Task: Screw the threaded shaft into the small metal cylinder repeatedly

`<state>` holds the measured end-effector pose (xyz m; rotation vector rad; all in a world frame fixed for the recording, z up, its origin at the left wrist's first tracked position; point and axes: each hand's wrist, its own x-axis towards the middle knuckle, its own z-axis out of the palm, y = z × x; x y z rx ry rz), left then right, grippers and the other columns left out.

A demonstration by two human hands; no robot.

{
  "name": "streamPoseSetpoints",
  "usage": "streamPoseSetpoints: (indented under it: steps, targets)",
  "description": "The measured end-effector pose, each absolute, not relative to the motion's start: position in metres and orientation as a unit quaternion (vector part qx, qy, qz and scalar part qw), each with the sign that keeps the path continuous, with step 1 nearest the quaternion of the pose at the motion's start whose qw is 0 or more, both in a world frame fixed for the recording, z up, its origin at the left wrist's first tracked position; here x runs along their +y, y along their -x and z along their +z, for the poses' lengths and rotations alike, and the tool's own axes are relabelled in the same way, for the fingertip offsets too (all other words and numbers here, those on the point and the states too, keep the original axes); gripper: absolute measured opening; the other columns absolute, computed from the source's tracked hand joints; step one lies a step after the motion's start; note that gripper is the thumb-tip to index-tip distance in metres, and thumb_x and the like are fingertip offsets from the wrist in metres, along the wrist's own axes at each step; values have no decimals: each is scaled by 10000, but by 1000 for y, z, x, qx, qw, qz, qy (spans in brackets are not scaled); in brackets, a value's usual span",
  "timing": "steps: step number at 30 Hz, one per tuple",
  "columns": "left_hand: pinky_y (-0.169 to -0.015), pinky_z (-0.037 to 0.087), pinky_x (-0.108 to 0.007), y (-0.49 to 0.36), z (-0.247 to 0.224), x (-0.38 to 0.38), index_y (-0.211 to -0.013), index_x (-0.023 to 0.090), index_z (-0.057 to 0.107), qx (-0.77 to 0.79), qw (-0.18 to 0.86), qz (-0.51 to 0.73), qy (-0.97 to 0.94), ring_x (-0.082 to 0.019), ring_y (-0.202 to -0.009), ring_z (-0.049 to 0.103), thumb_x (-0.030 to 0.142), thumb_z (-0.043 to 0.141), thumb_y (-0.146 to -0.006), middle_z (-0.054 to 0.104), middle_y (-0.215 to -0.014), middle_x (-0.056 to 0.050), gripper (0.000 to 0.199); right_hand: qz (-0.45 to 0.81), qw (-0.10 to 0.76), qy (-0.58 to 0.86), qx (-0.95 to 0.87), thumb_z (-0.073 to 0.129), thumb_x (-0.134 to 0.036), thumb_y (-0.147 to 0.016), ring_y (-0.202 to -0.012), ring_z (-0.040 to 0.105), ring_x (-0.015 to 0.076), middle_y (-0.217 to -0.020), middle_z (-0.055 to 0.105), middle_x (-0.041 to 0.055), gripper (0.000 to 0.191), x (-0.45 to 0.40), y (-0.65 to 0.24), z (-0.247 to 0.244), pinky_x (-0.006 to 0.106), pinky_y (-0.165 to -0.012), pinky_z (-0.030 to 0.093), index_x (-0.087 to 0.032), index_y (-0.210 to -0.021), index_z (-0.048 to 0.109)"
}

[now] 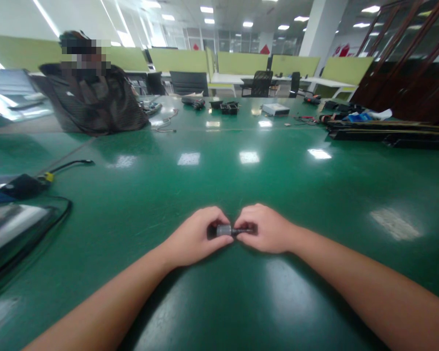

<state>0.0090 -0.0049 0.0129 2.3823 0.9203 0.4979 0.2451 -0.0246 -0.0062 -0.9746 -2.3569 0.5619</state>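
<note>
- the green table [219, 183] is the largest thing here, its glossy top giving the person a broad, flat surface to work over.
- a dark bag [106, 109] stands upright at the far left, probably set there to be out of the arms' way; a small pale mark on its side is too blurred to read.
- long dark strips [388, 135] lie stacked at the far right, likely laid lengthwise so they rest flat.
- the left hand [193, 236] is closed round the thicker body of the small dark cylinder, apparently to steady it.
- the right hand [270, 229] has its fingers pinched narrowly on the thin end, a grip that seems to suit fine control.
- a pale box [275, 109] lies flat beyond the hands, near some black parts [229, 107]; no label can be made out on it.
- the small dark cylinder [224, 230] sits between the two hands, near the person, roughly level, so each end can be gripped; it has a grey band, but no brand or writing is readable. whether it touches the table cannot be told.
</note>
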Motion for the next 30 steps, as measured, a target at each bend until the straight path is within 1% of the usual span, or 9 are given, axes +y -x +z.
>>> streamPoseSetpoints:
  steps: [14,21,30]
  targets:
    - [-750,456,-302,-8,11,-5,-979,202,642,336,258,185,-887,-184,-826,614,375,707,-868,660,-919,-14,216,185,267,348,-879,710,-176,-755,-740,617,157,-758,682,-6,94,-24,-250,-6,295,-762,417,-179,-847,696]
    - [-753,456,-301,-9,10,-5,-978,201,638,330,253,185,-890,-184,-826,614,380,693,-879,660,-922,-16,212,179,269,359,-876,750,-266,-779,-725,624,148,-763,694,-9,108,-24,-250,-7,296,-772,418,-184,-826,698]
    - [-745,455,-303,-7,12,-5,-969,199,641,332,248,185,-891,-182,-811,614,385,707,-867,659,-906,-13,222,189,262,371,-870,739,-239,-759,-691,614,144,-715,681,-10,82,-23,-251,-4,280,-730,419,-178,-765,683]
